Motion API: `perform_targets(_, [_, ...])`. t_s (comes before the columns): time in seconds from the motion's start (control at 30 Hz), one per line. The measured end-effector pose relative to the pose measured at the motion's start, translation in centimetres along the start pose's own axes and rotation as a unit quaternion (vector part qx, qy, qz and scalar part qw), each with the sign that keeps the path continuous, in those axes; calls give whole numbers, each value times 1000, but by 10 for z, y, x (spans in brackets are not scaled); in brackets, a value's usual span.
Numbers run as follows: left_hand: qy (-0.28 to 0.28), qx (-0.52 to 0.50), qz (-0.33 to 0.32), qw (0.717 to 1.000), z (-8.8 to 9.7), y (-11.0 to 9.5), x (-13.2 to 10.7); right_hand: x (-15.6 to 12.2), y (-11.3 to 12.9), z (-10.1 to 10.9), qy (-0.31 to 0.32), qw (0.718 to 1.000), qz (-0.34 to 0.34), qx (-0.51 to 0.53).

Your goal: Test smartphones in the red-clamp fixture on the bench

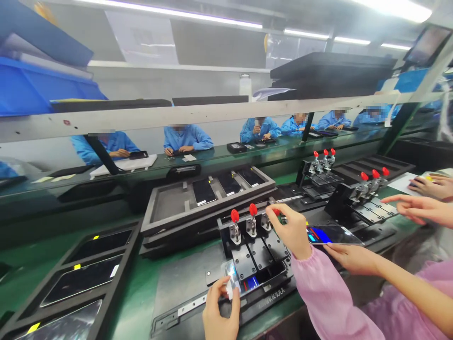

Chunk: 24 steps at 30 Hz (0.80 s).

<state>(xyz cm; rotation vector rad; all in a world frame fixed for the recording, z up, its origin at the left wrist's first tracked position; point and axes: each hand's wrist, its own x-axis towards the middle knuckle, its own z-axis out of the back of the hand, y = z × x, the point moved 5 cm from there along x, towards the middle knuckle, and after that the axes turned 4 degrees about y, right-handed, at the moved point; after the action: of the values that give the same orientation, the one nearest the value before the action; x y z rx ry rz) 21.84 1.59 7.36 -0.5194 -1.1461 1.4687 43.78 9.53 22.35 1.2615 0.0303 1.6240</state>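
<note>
Smartphone [247, 283] lies tilted at the lower edge of a black fixture [260, 252], partly hidden by the left hand [220, 311], which pinches it. I count three red-knobbed toggle clamps [251, 222] there; the right hand [288, 231] curls over the third, its knob hidden, grip unclear to me. A co-worker's hand [350, 259] lies just beside a second, lit smartphone [332, 234].

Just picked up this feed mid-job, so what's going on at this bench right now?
The person's left hand pinches a clear film at the edge of a lit smartphone seated in a black clamping fixture. Their right hand is on a red-knobbed toggle clamp of that fixture. A co-worker's hand is beside another lit smartphone, and more phones lie in a black tray behind.
</note>
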Motion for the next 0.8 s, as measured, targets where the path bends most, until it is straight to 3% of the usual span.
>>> perform_targets(0.1, [-12, 18, -9, 1000, -1, 0, 2, -37, -6, 8, -40, 998, 38, -4])
perform_targets(0.17, [-18, 29, -23, 999, -2, -1, 3, -66, -16, 6, -39, 995, 63, -71])
perform_targets(0.3, [-11, 48, -50, 998, 0, -4, 7, -99, -39, -15, 31, 968, 40, -246])
perform_targets(0.4, [23, 73, -49, 996, 1, -2, 9, -103, -48, -29, 76, 950, 5, -304])
perform_targets(0.53, [75, 99, -37, 992, 0, 1, 10, -99, -47, -31, 84, 943, -12, -323])
perform_targets(0.7, [118, 127, -59, 983, -3, -4, 11, -100, -45, -23, 94, 955, -24, -280])
perform_targets(0.8, [136, 144, -76, 977, -4, -9, 14, -106, -42, -15, 51, 974, -32, -218])
